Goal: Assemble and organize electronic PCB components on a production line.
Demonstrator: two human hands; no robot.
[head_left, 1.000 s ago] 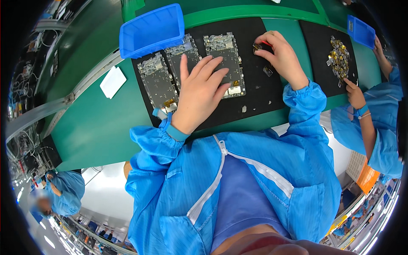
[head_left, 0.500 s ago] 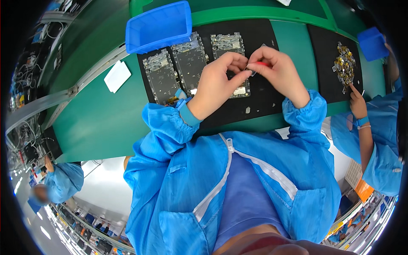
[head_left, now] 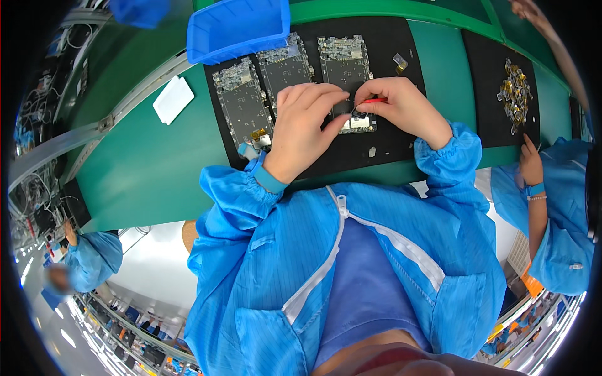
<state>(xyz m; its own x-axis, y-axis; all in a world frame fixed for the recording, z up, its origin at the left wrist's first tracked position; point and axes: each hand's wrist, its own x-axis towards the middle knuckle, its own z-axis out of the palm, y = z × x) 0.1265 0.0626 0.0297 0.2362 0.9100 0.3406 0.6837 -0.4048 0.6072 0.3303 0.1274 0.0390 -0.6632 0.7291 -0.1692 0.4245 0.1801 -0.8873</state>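
Observation:
Three dark circuit boards lie on a black mat: a left board (head_left: pixel 241 106), a middle board (head_left: pixel 285 70) and a right board (head_left: pixel 345 62). My right hand (head_left: pixel 398 103) pinches a slim red tool (head_left: pixel 375 100), its kind unclear, above the lower end of the right board. A small dark piece shows at the fingertips there; I cannot tell how it is held. My left hand (head_left: pixel 307 119) is at that board's lower left, thumb and index finger apart, and covers part of the middle board. A small gold-and-silver part (head_left: pixel 400 63) lies right of the boards.
A blue plastic bin (head_left: pixel 238 45) stands behind the boards. White flat pieces (head_left: pixel 174 100) lie on the green table (head_left: pixel 144 169) at left. A heap of small gold-coloured parts (head_left: pixel 515 94) sits on another mat at right, near a co-worker's hand (head_left: pixel 532 166).
Both hands have come down from above the right board's side to its lower end. My left fingers have spread from a pinch. The small part at right is now uncovered.

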